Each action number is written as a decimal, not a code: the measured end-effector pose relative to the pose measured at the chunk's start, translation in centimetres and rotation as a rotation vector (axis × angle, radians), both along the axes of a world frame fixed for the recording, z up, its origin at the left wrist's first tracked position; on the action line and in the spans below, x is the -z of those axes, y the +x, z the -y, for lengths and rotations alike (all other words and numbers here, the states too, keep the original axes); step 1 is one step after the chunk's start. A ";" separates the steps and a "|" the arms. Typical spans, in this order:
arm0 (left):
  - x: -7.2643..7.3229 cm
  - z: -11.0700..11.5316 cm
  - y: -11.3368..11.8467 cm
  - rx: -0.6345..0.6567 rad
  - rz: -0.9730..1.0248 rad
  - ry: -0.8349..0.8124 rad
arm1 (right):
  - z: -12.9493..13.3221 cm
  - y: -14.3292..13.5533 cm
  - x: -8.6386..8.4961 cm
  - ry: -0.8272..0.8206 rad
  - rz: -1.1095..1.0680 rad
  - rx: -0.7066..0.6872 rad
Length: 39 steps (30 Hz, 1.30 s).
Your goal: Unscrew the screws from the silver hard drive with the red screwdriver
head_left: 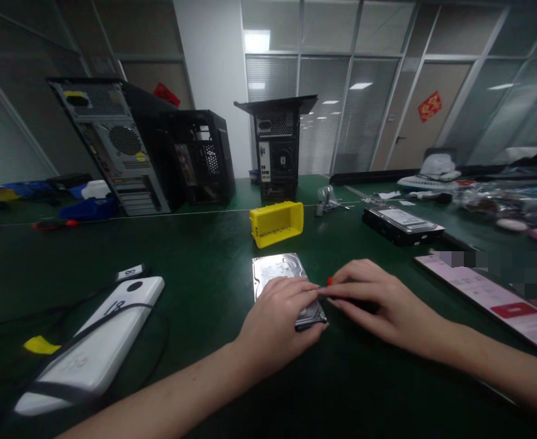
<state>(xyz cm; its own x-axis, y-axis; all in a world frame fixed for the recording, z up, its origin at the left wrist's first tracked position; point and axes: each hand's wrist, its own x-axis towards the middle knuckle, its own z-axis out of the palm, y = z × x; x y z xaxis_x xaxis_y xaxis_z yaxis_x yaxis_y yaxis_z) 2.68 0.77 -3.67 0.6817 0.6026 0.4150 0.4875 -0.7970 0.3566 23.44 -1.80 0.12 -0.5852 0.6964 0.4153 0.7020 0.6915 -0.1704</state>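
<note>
Two forearms (177, 390), left hand (280, 317) around one hard drive (270, 268), right hand (389, 302) at one red object (330, 281), grip unclear

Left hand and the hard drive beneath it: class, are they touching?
Touching. The head view shows the left hand lying across the hard drive, covering part of its top.

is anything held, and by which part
The left hand holds the hard drive by its near end; whether the right hand holds anything cannot be told.

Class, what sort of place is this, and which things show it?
Probably an office-like computer workshop: black computer towers stand on a green table, and the left hand rests on a hard drive.
</note>
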 end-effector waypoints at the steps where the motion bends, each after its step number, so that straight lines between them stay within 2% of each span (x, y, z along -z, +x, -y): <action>1: -0.1 0.0 0.0 -0.002 -0.004 -0.005 | -1.1 0.0 -0.6 0.071 -0.003 0.066; 2: -0.1 0.1 0.0 -0.002 -0.008 -0.009 | -2.6 -0.2 -1.4 0.148 0.013 0.121; 4: -0.2 0.2 0.0 -0.004 -0.016 -0.015 | -6.6 -0.8 -2.8 0.271 0.096 0.145; 7: -0.3 0.2 0.0 -0.014 -0.030 -0.024 | -13.4 -2.1 -3.9 0.263 0.191 0.235; 10: -0.2 0.2 -0.1 -0.015 -0.037 -0.033 | -18.2 -3.4 -3.0 0.160 0.261 0.349; 13: -0.1 0.2 -0.1 -0.010 -0.037 -0.052 | -19.9 -4.1 -1.5 0.142 0.282 0.369; 17: -0.1 0.1 0.0 0.000 -0.032 -0.086 | -19.3 -4.5 -0.8 0.164 0.316 0.441; 26: 0.1 0.2 0.0 0.005 -0.025 -0.085 | -18.1 -5.9 -1.2 0.180 0.401 0.544; 29: 0.0 0.1 -0.1 0.011 -0.032 -0.078 | -17.3 -5.8 -2.1 0.176 0.412 0.550; 31: -0.1 0.1 -0.1 0.017 -0.042 -0.077 | -15.8 -5.2 -3.4 0.174 0.406 0.547; 34: -0.2 0.0 0.0 0.029 -0.057 -0.063 | -12.1 -3.4 -5.5 0.121 0.396 0.523; 37: -0.2 0.0 0.0 0.035 -0.062 -0.037 | -7.4 -1.2 -6.2 -0.239 0.520 0.481; 39: -0.2 0.0 0.0 0.037 -0.062 -0.024 | -4.6 -0.1 -5.5 -0.340 0.550 0.472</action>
<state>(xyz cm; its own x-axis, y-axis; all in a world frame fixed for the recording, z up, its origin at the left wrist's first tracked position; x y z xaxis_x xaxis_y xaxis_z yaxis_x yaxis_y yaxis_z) 2.66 0.81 -3.48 0.7276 0.5858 0.3570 0.4797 -0.8065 0.3456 23.30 2.84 5.64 -0.2565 0.9583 -0.1263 0.9522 0.2729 0.1370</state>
